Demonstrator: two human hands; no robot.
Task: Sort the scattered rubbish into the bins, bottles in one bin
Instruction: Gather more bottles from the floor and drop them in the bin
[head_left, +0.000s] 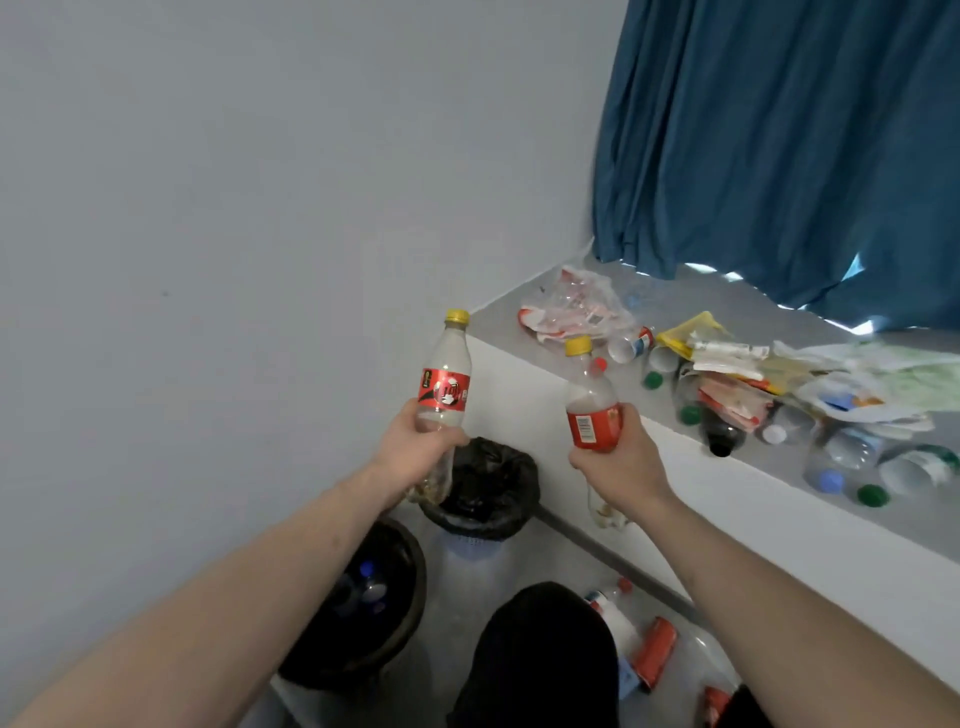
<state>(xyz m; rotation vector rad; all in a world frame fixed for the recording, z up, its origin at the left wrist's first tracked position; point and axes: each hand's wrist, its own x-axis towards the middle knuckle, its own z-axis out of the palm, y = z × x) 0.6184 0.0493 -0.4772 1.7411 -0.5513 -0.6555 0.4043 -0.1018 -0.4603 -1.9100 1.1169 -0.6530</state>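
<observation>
My left hand (415, 449) grips a clear bottle (444, 384) with a red label and yellow cap, held upright above the bins. My right hand (621, 462) holds a second yellow-capped bottle (589, 400) with a red label, also upright. Below stand two bins: a dark one (400, 618) at the lower left with bottles inside, and a white one lined with a black bag (488, 483) behind it. Scattered rubbish lies on the grey ledge (753, 322): plastic wrappers (576, 306), a dark bottle (719, 431), clear bottles (841, 457) and green caps (870, 494).
A blue curtain (779, 145) hangs at the back right over the ledge. More bottles and a red can (657, 652) lie on the floor at the bottom right. My dark-clothed knee (540, 654) sits between the bins and the ledge. A plain wall fills the left.
</observation>
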